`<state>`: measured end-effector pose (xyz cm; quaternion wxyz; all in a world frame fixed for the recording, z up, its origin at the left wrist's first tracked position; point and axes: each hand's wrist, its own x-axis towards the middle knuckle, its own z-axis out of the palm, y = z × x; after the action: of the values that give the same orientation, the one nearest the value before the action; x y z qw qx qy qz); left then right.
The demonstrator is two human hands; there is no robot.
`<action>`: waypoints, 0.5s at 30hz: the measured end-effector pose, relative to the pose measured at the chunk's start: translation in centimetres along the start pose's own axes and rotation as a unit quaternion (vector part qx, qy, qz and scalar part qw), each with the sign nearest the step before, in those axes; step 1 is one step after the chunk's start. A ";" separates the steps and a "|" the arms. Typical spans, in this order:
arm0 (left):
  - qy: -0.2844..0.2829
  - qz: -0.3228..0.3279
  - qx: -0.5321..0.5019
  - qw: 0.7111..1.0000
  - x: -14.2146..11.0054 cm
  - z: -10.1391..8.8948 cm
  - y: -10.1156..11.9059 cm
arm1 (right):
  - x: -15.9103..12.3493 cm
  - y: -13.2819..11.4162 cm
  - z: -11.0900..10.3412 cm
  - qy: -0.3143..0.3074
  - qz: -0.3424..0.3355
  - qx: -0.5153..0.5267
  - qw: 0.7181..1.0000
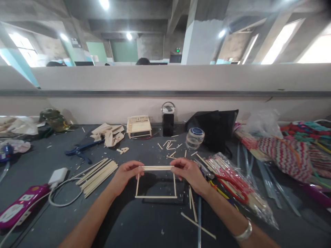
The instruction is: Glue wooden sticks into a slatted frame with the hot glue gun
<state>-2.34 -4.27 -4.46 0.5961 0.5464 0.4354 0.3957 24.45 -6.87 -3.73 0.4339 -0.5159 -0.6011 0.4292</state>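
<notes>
Between my two hands is a rectangular frame of thin wooden sticks (pixel 156 197), held by its far edge, where sticks lie side by side. My left hand (pixel 131 169) pinches the far left corner between thumb and fingers. At the far right corner my right hand (pixel 186 171) pinches the same edge. The near side of the frame hangs just over the dark tabletop. A bundle of loose wooden sticks (pixel 99 177) lies left of my left hand. Red-handled pliers (pixel 232 187) and a few single sticks (pixel 192 203) lie by my right forearm.
Behind stand a small wooden stick model (pixel 139 127), a dark phone (pixel 168 124) and a clear jar (pixel 194 138). Short stick offcuts (pixel 169 144) are scattered mid-table. Leftward are a blue clamp (pixel 82 150) and purple power strip (pixel 24 205); rightward, a plastic bag of sticks (pixel 240 186) and knitted fabric (pixel 284 156).
</notes>
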 end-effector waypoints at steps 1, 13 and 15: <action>-0.004 -0.005 -0.003 1.000 0.0 0.0 0.0 | 0.0 0.1 0.1 0.004 0.006 0.007 1.000; -0.032 -0.044 0.164 0.985 0.2 -0.5 -0.3 | 0.0 1.1 0.4 0.010 -0.008 -0.114 0.993; -0.028 0.004 0.260 0.965 0.4 -0.7 -0.2 | 0.0 1.3 0.6 0.008 -0.028 -0.155 0.988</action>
<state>-2.88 -3.72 -4.68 0.4439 0.6950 0.5043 0.2560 24.19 -6.76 -5.15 0.3654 -0.5630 -0.6712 0.3146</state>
